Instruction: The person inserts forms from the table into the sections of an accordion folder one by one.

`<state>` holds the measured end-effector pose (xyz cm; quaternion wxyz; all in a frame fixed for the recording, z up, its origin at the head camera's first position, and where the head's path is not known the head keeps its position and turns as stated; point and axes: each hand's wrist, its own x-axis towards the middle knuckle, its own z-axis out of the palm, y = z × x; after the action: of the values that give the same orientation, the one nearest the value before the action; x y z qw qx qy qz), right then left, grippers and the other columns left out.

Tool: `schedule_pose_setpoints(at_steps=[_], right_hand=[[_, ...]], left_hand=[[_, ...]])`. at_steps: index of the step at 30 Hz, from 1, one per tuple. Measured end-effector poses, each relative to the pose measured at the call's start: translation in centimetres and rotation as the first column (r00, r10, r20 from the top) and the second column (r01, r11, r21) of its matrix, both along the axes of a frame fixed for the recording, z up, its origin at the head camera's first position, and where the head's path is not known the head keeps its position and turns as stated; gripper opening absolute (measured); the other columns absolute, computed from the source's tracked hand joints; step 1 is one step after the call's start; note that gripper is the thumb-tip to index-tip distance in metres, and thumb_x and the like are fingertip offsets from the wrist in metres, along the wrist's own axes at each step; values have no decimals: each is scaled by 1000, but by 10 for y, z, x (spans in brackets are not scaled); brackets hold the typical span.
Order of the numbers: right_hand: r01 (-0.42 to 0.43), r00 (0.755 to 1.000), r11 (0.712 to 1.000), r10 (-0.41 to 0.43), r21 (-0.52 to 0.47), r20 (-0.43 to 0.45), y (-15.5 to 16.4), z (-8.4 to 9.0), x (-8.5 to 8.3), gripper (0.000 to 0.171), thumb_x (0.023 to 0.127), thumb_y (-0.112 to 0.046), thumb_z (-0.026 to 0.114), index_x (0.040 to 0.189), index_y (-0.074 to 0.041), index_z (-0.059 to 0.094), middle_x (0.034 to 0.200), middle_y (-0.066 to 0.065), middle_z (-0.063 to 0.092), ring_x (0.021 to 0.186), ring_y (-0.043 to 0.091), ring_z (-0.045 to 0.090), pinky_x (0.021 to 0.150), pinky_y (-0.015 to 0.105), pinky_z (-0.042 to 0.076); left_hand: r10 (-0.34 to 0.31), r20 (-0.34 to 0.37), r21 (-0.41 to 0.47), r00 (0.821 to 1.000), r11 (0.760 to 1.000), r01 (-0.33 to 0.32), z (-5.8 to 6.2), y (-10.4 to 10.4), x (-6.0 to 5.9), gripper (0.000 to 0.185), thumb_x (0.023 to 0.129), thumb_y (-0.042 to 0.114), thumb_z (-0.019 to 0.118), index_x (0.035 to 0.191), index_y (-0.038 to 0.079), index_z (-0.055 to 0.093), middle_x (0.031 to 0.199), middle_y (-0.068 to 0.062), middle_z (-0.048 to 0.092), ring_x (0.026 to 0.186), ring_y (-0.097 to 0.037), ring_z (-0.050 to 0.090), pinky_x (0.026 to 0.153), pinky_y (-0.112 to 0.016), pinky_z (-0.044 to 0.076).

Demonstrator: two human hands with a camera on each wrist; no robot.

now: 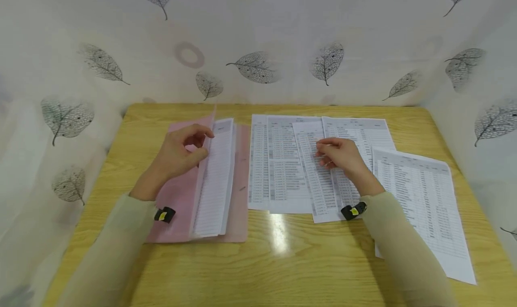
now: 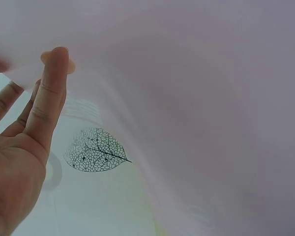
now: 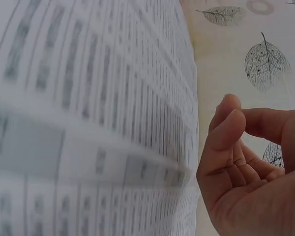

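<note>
A pink folder (image 1: 177, 203) lies on the left of the wooden table (image 1: 282, 266). My left hand (image 1: 181, 152) grips the edge of its translucent front cover (image 2: 211, 98) and holds it raised; my straight fingers (image 2: 49, 98) lie against it. Printed sheets (image 1: 216, 181) sit inside the folder. Right of it, several printed table sheets (image 1: 282, 172) lie overlapped. My right hand (image 1: 337, 154) rests on them with its fingers curled, and its thumb (image 3: 226, 132) meets the index finger beside a sheet (image 3: 88, 123), with no paper between them.
One more printed sheet (image 1: 424, 203) lies askew at the right, under my right forearm, reaching the table's front right. A leaf-patterned curtain wall (image 1: 258, 37) closes in the table at the back and on both sides. Bare wood shows along the front edge.
</note>
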<state>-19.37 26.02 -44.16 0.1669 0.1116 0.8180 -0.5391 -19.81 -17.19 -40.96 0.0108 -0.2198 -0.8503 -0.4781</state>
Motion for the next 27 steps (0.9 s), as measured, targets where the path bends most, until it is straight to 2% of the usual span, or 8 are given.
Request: schedule_pose_setpoints(at_steps=[6,11,13,18,20,24,27], right_hand=[[48,998,986,-41,158,-47,42,-3,5,53,103,-37,65,144,-4,60,109,7,74,72,8,70,67,27,61],[120,993,967,-112,227,-47,83,-4,12,59,101,-41,66,145,-3,56,97,-5,72,71,8,67,65,26,60],[150,989,953,-142,262,-50,100,-3,16,61,101,-43,65,146,-2,55,94,-7,69,70,9,66,64,26,60],[211,977,908,-207,361,-48,142,-2,31,70,102,-47,61,152,1,48,106,2,63,72,9,63,65,26,60],[232,971,896,-233,378,-43,158,0,37,73,102,-48,60,154,2,45,101,-5,62,71,7,63,64,26,60],[289,955,890,-294,353,-41,186,5,44,77,102,-44,61,157,5,38,79,-26,57,67,4,63,62,25,60],[339,935,881,-354,331,-14,202,10,48,83,102,-45,62,162,3,30,71,-30,55,66,3,63,62,23,59]], left_hand=[[-8,-17,11,1000,1000,8,-2,-1,1,35,84,-7,61,115,4,71,89,-10,64,75,-15,62,52,-20,51],[-15,-10,23,1000,1000,16,-3,0,0,35,84,-8,61,115,3,70,88,-10,64,75,-14,62,51,-21,52],[-17,-1,24,1000,1000,17,-3,0,0,35,84,-8,61,115,4,70,88,-11,64,76,-15,62,50,-22,53],[-25,30,23,999,999,24,-5,2,0,35,84,-7,61,116,4,70,87,-12,63,75,-16,63,50,-25,55],[-26,35,23,999,999,25,-4,3,0,35,84,-7,61,116,3,69,87,-12,63,74,-16,63,50,-26,55],[-24,28,23,999,999,23,-3,3,0,34,84,-7,61,116,2,69,87,-12,62,74,-15,62,50,-25,55],[-15,15,23,1000,1000,15,-3,2,0,35,84,-7,61,116,3,70,87,-12,62,74,-14,62,50,-24,54]])
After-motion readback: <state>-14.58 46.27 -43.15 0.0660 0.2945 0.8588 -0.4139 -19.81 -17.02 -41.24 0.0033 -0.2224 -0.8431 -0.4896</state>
